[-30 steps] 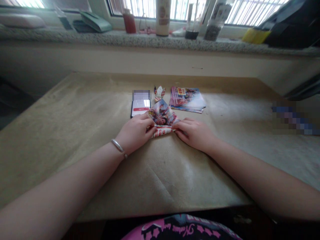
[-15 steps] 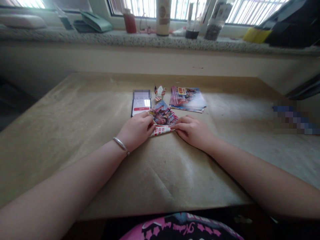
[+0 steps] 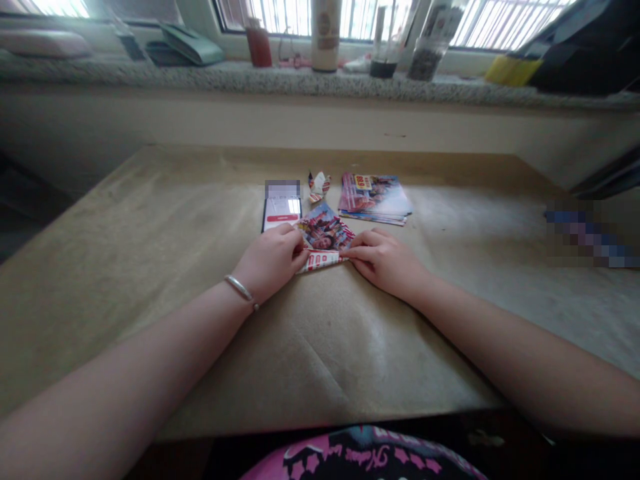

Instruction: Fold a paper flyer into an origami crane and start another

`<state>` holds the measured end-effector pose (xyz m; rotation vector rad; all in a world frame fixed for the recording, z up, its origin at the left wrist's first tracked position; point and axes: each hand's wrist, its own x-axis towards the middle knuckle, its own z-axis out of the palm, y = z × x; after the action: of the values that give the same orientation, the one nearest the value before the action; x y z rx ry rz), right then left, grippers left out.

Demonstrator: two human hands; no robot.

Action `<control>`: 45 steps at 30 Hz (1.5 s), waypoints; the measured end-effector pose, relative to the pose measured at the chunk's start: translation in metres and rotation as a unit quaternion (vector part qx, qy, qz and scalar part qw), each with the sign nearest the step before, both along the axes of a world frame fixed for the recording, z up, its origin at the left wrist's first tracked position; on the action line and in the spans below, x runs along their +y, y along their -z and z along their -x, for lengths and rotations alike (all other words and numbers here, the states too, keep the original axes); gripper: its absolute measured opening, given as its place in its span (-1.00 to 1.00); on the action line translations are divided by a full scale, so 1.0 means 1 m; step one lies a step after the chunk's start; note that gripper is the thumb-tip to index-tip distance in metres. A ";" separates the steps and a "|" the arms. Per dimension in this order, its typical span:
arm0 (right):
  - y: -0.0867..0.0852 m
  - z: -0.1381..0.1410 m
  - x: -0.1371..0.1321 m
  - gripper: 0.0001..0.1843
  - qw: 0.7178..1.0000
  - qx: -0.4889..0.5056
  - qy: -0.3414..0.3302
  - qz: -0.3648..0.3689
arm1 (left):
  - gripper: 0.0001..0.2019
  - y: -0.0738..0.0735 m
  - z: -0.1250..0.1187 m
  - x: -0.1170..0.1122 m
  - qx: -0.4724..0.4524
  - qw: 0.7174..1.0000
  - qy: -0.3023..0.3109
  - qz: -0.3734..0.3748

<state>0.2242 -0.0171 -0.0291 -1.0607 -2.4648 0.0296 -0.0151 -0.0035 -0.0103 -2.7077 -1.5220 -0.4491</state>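
Observation:
A printed sheet of paper (image 3: 326, 229) lies on the table in front of me, its near edge folded up into a white band with red print. My left hand (image 3: 274, 255) grips the left end of that fold, fingers curled and pressed together. At the right end, my right hand (image 3: 384, 259) pinches the fold between thumb and fingers. Just beyond the sheet sits a small folded paper piece (image 3: 319, 186) with pointed flaps. A phone (image 3: 281, 212) with a lit screen lies close to my left hand.
A stack of printed sheets (image 3: 375, 197) rests behind my right hand. The table (image 3: 240, 373) has a pale brown cover. Along the granite windowsill (image 3: 280, 81) stand a red bottle (image 3: 259, 43), a tall pale bottle (image 3: 326, 37) and a dark bag (image 3: 590, 50). A blurred-out item lies at the far right.
Almost nothing differs. Both hands stay on the folded paper, with only a very slight shift of the whole view.

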 end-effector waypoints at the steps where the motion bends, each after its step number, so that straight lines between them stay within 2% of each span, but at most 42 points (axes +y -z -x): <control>1: 0.000 0.000 0.000 -0.72 1.000 -0.001 0.000 0.002 | -0.77 0.000 0.000 0.000 0.000 1.000 -0.001 0.002; 7: 0.000 0.000 0.000 -0.71 1.000 -0.004 0.004 0.002 | -0.81 -0.001 0.002 0.000 -0.005 1.000 0.001 -0.001; 10: 0.000 -0.001 0.000 -0.71 1.000 -0.005 0.005 0.001 | -0.74 -0.003 0.005 -0.003 -0.003 0.998 0.065 0.011; 15: 0.000 -0.001 -0.001 -0.71 1.000 -0.006 0.006 -0.001 | -0.71 -0.011 0.007 -0.014 0.085 0.987 0.138 -0.001; 22: 0.001 -0.002 0.001 -0.71 1.000 -0.010 0.009 -0.019 | -0.73 -0.008 0.001 -0.023 0.152 0.984 0.072 -0.067; 27: 0.002 -0.005 0.001 -0.70 0.999 -0.014 0.016 -0.024 | -0.72 -0.004 -0.002 -0.021 0.145 0.983 0.071 -0.081; 34: 0.003 -0.007 0.001 -0.66 1.000 -0.023 0.006 -0.019 | -0.70 -0.006 -0.004 -0.022 0.147 0.985 0.077 -0.052; 45: 0.003 -0.006 0.002 -0.66 0.999 -0.036 0.014 -0.020 | -0.69 -0.005 -0.004 -0.019 0.139 0.984 0.084 -0.076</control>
<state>0.2307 -0.0156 -0.0316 -1.0967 -2.5029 -0.0675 -0.0113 -0.0223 -0.0057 -2.6535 -1.1472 -0.1694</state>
